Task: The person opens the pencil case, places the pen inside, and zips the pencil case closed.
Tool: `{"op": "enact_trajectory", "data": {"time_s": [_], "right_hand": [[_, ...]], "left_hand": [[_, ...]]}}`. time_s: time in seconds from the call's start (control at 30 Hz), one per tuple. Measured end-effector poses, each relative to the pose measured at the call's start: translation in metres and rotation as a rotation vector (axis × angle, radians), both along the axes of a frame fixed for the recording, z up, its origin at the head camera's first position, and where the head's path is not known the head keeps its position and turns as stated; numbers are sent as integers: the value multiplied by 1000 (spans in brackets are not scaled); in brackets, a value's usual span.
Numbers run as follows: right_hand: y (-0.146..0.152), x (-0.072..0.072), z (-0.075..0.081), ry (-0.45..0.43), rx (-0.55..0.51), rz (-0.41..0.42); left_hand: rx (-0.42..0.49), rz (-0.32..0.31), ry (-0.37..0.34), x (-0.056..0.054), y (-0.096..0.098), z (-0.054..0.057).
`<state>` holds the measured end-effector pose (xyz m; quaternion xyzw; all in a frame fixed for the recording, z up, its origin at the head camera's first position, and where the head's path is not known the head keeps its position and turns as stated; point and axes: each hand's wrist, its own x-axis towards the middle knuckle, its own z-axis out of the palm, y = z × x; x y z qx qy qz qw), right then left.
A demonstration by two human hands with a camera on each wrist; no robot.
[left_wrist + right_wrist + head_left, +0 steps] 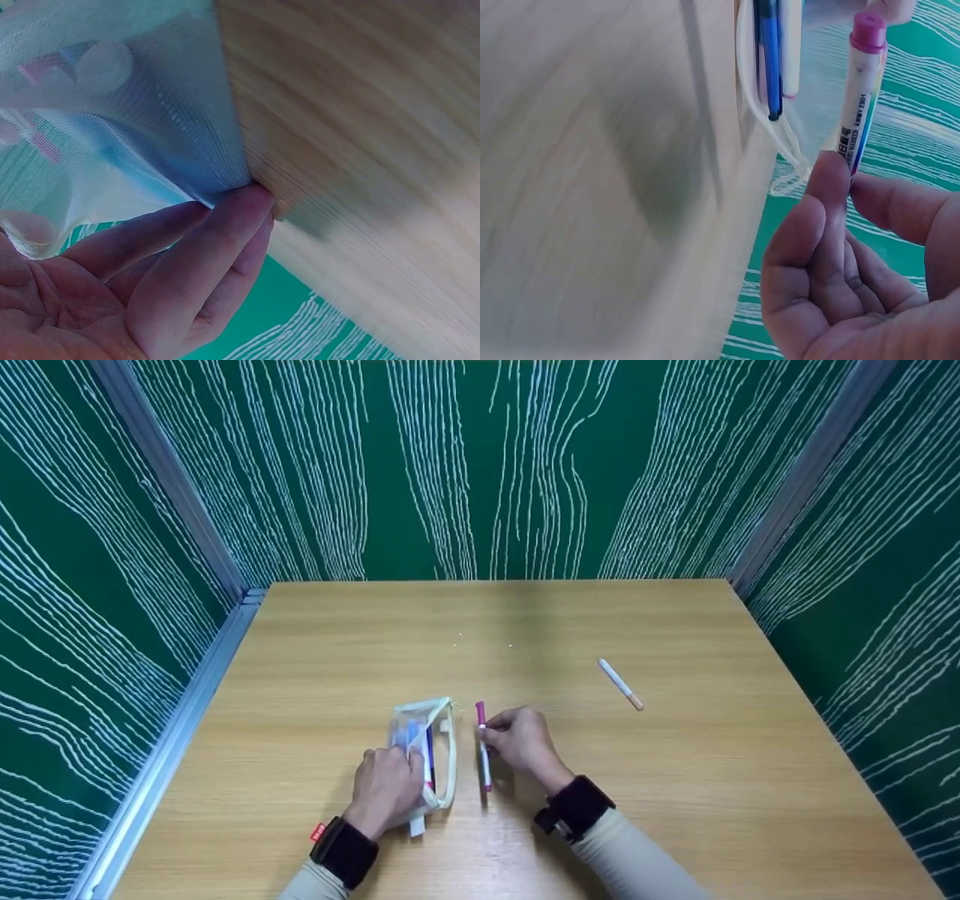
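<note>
My left hand [386, 784] grips the near left side of a translucent mesh pencil case [451, 765], whose opening faces right. In the left wrist view, the fingers hold the thin mesh [202, 127] by its edge. Several pens and markers lie inside, among them a dark blue pen [771, 60]. Just right of the case, my right hand [525, 742] pinches a white marker [861, 97] with magenta ends between thumb and fingers. The marker points away from me, apart from the case, its shadow on the table below.
A white marker with an orange-brown end [621, 685] lies on the wooden table [337, 637] farther back to the right. Small white specks dot the tabletop behind the case. Green walls with white lines [420, 472] enclose the table at the back and sides.
</note>
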<state>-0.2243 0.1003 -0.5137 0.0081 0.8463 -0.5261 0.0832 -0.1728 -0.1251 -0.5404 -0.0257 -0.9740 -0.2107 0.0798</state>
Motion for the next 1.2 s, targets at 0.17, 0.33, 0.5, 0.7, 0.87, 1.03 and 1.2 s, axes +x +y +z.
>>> {"op": "enact_trajectory", "data": {"time_s": [0.17,0.33,0.5,0.7,0.87,1.03,1.2], "right_hand": [[-12,-1,-5,10,9,12],[-24,-2,-8,10,-2,15],[-36,-3,-10,-3,-6,25],[-47,-2,-15,-45,-32,25],[-54,-2,-19,-40,-31,24],[-59,-3,-22,-24,-9,21],[-61,-2,-21,-45,-25,34]], "left_hand": [[5,-5,-5,-1,0,0],[0,-7,-13,-1,0,0],[-5,-8,-17,-2,0,0],[0,-5,-40,-2,0,0],[4,-1,-41,-1,0,1],[13,11,-52,-1,0,2],[9,10,-5,0,1,1]]}}
